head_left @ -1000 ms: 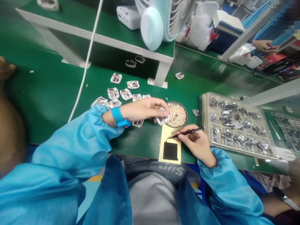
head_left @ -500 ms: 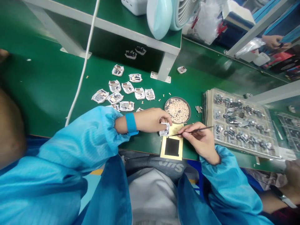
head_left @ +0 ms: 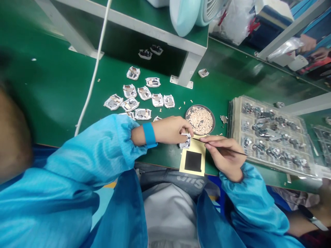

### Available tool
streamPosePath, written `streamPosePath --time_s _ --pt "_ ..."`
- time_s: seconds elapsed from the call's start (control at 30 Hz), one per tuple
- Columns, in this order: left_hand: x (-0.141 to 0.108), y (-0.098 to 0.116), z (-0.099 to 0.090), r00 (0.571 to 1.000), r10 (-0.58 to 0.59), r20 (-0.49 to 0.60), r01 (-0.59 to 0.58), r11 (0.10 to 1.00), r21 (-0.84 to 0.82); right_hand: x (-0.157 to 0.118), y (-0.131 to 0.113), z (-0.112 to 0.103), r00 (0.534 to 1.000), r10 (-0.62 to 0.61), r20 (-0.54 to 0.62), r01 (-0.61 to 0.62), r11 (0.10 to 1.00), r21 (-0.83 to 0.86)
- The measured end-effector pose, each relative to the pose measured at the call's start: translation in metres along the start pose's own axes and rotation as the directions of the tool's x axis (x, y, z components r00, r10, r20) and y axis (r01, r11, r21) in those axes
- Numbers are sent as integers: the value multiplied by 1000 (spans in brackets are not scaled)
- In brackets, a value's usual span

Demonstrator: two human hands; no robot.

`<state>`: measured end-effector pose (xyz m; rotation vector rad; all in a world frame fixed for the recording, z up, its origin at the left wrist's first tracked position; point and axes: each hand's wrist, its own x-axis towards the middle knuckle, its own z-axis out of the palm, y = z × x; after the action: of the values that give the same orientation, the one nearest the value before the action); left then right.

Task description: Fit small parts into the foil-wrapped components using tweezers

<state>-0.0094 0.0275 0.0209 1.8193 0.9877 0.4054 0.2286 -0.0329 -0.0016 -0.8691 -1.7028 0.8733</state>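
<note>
My left hand (head_left: 176,130), with a blue wrist band, is closed on a small white watch case (head_left: 185,141), pinched by its upper edge. Its open side with the inner parts faces up. Between the thumb and fingers of my right hand (head_left: 224,151) are thin dark tweezers (head_left: 232,150), their tip at the right edge of the watch case. Under the hands lies a yellow card (head_left: 183,166) bearing a black square (head_left: 193,161). Just beyond them sits a round dish (head_left: 213,121) filled with tiny beige pieces (head_left: 200,119).
Several white watch cases (head_left: 130,104) lie on the green table (head_left: 64,82) at left. Stacked clear trays (head_left: 274,137) of metal parts stand at right. A shelf leg (head_left: 186,70), a white cable (head_left: 93,74) and a pale blue fan (head_left: 184,15) are farther back. Another person's arm (head_left: 305,217) shows at lower right.
The tweezers' tip has gone from the yellow card up to the watch case, and their rear end has dropped. My left hand keeps its hold. The whole view has shifted slightly.
</note>
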Motion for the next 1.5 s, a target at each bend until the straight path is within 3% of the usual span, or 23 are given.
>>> streamPosePath --time_s 0.47,0.87,1.03,1.27,1.5 --pt "0 2 0 999 -31 15 31 999 27 0 0 1 997 -27 73 31 998 -56" --pt "-1 2 -5 994 -30 103 24 998 60 0 1 -2 994 -23 105 22 1000 17" --pt "-2 1 -6 992 -45 118 41 998 42 0 2 -3 986 113 118 -123 989 79" --pt "1 -4 -7 989 -25 148 39 995 -96 2 0 -17 934 268 237 -320 921 222" --pt "0 1 -11 993 -49 109 66 986 -154 5 1 1 998 55 36 -59 991 124"
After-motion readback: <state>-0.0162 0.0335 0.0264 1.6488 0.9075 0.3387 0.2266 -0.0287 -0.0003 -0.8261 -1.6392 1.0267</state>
